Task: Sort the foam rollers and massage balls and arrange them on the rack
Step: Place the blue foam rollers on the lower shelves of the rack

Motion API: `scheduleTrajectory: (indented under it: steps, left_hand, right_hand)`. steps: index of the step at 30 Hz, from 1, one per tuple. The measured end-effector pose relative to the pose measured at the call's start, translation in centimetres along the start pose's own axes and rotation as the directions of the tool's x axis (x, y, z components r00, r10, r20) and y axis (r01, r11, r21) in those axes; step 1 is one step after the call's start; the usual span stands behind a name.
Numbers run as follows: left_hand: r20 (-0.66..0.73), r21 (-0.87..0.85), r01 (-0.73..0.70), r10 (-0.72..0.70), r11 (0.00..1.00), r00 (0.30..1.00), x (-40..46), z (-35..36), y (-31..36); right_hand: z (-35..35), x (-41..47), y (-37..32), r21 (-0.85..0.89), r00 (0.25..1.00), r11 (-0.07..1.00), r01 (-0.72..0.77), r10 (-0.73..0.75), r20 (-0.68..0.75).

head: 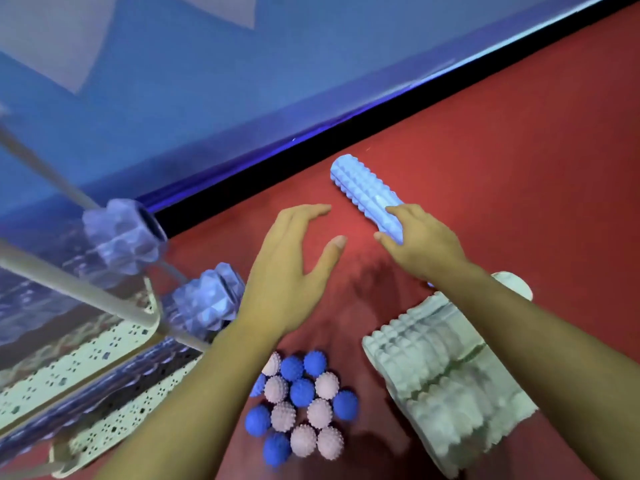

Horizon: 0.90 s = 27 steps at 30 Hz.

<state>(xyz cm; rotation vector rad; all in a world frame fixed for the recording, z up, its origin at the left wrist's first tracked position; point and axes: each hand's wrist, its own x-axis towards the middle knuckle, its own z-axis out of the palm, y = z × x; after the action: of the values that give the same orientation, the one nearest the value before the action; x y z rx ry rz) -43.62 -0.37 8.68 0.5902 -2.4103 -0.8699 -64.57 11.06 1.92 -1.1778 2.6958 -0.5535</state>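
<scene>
The right hand (420, 242) rests over the near end of a light blue ridged foam roller (365, 192) lying on the red floor (519, 150), fingers curved down onto it; whether this grip is clamped round the roller or only touching its top I cannot tell. The left hand (291, 268) hovers just beside it, fingers straight and thumb spread apart, holding nothing. Near the wrists sits a cluster of spiky massage balls (301, 407), blue and pale pink mixed together and touching one another. To the right of them lie pale ridged rollers (446, 379) side by side, partly under the right forearm. At left stands the rack (79, 289), with 2 blue knobbed rollers (204, 299) already on it, their ends facing outward.
</scene>
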Motion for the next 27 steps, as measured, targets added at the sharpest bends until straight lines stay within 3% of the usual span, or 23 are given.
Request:
scheduleTrajectory:
  steps: [8,13,18,27]
  left_hand:
    - [0.082,-0.035,0.093,-0.09,0.995,0.993,-0.5,5.4,-5.9]
    - [0.072,-0.041,0.108,-0.105,0.993,0.992,-0.7,5.8,-7.0]
    - [0.078,-0.058,0.162,-0.157,0.985,0.984,-0.9,6.0,-7.8]
    - [0.038,-0.062,0.141,-0.139,0.988,0.99,-1.8,2.4,-5.4]
  right_hand:
    - [8.1,4.7,5.6,-0.129,0.963,0.967,-0.218,0.235,0.132]
    - [9.8,5.2,9.7,-0.16,0.885,0.896,-0.414,0.438,0.157]
    - [10.2,6.0,10.8,-0.226,0.858,0.869,-0.44,0.481,0.177]
    - [7.8,1.5,4.6,0.142,0.879,0.87,-0.473,0.455,0.139]
